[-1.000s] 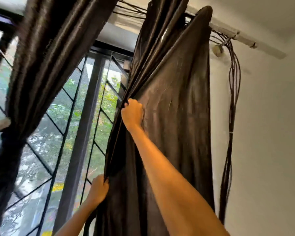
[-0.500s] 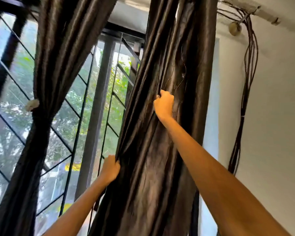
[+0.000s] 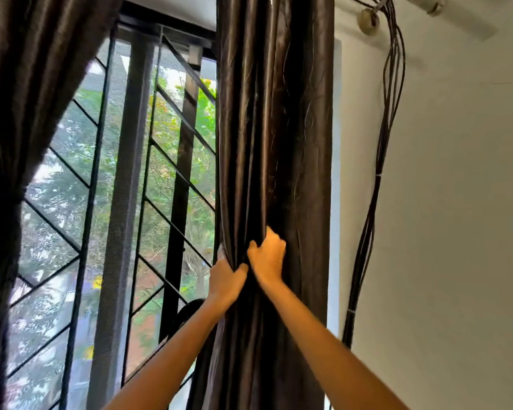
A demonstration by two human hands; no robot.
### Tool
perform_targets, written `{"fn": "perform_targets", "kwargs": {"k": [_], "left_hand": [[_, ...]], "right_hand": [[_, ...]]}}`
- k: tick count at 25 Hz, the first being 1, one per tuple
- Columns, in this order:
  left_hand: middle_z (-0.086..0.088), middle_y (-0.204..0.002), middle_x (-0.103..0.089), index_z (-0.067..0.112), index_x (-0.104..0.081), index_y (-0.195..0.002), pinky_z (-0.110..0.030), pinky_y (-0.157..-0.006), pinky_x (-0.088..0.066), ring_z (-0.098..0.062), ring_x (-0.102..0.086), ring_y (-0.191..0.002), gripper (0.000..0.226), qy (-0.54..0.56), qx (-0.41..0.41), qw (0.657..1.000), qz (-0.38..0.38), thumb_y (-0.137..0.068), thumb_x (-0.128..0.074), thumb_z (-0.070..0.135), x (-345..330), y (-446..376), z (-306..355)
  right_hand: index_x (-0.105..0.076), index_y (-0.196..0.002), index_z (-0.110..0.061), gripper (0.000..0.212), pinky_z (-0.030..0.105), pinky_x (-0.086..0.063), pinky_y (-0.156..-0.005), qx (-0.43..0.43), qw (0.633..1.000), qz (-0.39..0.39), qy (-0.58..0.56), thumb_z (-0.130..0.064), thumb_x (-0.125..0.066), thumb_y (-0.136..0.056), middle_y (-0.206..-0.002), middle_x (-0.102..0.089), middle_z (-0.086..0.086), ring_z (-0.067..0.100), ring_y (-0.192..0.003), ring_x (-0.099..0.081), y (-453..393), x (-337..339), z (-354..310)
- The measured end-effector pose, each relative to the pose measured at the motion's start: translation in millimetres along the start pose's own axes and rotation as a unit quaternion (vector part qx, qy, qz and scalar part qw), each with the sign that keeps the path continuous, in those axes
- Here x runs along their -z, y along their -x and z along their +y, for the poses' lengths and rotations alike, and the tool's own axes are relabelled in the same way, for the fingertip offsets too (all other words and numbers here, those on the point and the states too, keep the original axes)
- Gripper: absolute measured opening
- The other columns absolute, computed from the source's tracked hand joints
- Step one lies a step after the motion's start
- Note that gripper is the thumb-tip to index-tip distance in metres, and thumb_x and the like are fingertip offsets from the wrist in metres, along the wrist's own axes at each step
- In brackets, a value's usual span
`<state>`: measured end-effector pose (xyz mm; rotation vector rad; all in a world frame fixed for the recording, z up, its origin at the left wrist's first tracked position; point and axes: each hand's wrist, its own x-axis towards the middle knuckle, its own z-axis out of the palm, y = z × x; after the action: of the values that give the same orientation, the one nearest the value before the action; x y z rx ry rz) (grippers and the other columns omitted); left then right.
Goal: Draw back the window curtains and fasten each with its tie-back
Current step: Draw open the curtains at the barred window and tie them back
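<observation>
Window (image 3: 160, 179) half bared: left curtain (image 3: 21, 113) tied, right curtain (image 3: 279, 128) bunched, untied, fingers of left hand (image 3: 227, 281) and right hand (image 3: 268, 255) clamped on it.

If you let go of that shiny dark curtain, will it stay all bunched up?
Probably not. The curtain hangs in soft, loose folds, so it looks floppy and would likely spread out again. Its glossy sheen hints it is slippery, perhaps why both the left hand and the right hand grip it.
</observation>
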<state>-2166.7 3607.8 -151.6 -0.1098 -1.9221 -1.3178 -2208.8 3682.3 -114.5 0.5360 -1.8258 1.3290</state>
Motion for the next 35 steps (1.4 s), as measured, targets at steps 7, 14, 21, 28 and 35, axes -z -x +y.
{"fn": "perform_targets", "kwargs": {"k": [7, 14, 21, 28, 35], "left_hand": [[-0.006, -0.112, -0.065, 0.01, -0.054, -0.123, -0.028, -0.085, -0.046, -0.019, -0.061, -0.101, 0.049, 0.078, 0.036, 0.996, -0.023, -0.089, -0.05, 0.045, -25.4, -1.3, -1.6], [-0.028, -0.108, -0.061, -0.011, -0.052, -0.113, -0.034, -0.072, -0.04, -0.04, -0.058, -0.101, 0.029, -0.096, 0.039, 0.995, -0.013, -0.093, -0.045, 0.01, -41.0, -20.3, 6.0], [-0.018, -0.086, -0.061, -0.014, -0.056, -0.104, -0.033, -0.063, -0.036, -0.031, -0.054, -0.073, 0.024, -0.101, 0.026, 0.995, -0.002, -0.092, -0.041, -0.001, -31.9, -38.5, -12.1], [-0.02, -0.129, -0.054, 0.0, -0.043, -0.132, -0.031, -0.088, -0.041, -0.031, -0.053, -0.115, 0.04, -0.11, 0.096, 0.989, -0.028, -0.097, -0.04, 0.019, -27.6, -47.8, -9.7], [-0.016, -0.14, -0.044, 0.005, -0.026, -0.142, -0.026, -0.1, -0.034, -0.03, -0.043, -0.128, 0.047, -0.119, 0.129, 0.984, -0.022, -0.1, -0.034, 0.023, -15.9, -45.4, 3.2]], "right_hand": [[-0.063, -0.103, 0.006, 0.033, 0.023, -0.045, -0.074, 0.05, 0.994, -0.094, -0.023, 0.008, -0.046, -0.075, -0.1, -0.068, 0.018, 0.021, -0.096, -0.063, 55.2, 4.4, 61.1], [-0.054, -0.114, 0.001, 0.04, 0.039, -0.052, -0.069, 0.06, 0.92, -0.331, 0.203, -0.007, -0.06, -0.075, -0.1, -0.065, 0.023, 0.036, -0.092, -0.062, 40.8, 27.2, 60.3], [-0.054, -0.127, -0.011, 0.044, 0.044, -0.017, -0.115, 0.305, 0.913, 0.171, 0.208, -0.024, -0.058, -0.086, -0.143, -0.043, 0.014, 0.03, -0.136, -0.034, -80.7, 102.4, -26.7], [-0.044, -0.124, -0.004, 0.061, 0.038, -0.046, -0.088, -0.079, 0.996, -0.01, 0.031, -0.036, -0.07, -0.078, -0.124, -0.054, 0.014, 0.032, -0.112, -0.054, -149.5, 121.4, -51.9], [-0.029, -0.059, -0.016, 0.044, 0.025, -0.028, -0.045, -0.044, 0.998, -0.001, 0.043, -0.018, -0.065, -0.083, -0.059, -0.035, -0.003, 0.01, -0.051, -0.036, -117.2, 66.0, -15.1]]}}
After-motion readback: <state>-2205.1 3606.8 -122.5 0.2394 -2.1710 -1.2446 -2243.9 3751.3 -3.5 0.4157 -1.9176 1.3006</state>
